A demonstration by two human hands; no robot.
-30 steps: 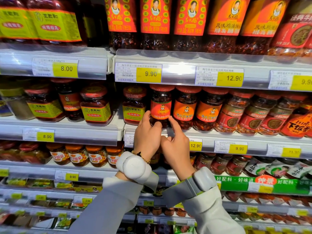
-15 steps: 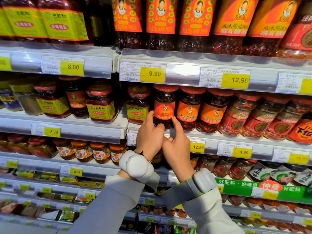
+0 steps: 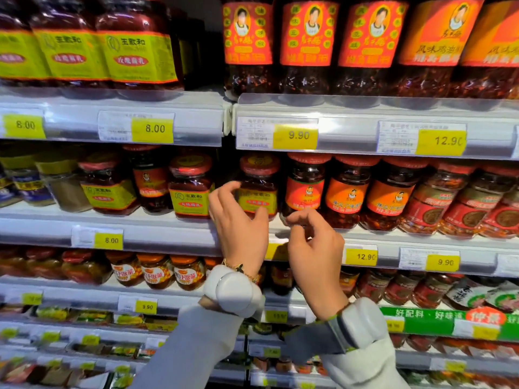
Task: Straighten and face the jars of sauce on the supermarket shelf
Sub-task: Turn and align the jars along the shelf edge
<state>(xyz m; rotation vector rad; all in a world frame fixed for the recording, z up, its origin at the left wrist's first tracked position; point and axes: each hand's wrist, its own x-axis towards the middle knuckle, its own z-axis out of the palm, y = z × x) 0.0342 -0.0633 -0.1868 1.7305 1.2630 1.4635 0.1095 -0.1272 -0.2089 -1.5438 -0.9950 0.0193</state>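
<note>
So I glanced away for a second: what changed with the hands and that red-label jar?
Both hands let go of the red-label jar and drew back. The left hand now hovers before the yellow-label jar; the right hand hangs loosely curled. The jars stayed put.

Glossy clear glass jars of dark red sauce point(image 3: 305, 189) carried smooth printed paper labels and shiny red lids. The pale shelf-edge strips point(image 3: 365, 127) appeared to be glossy clear plastic — reflective — over matt yellow paper price tags point(image 3: 295, 136). Matt grey cloth sleeves point(image 3: 193, 346) looked soft.
</note>
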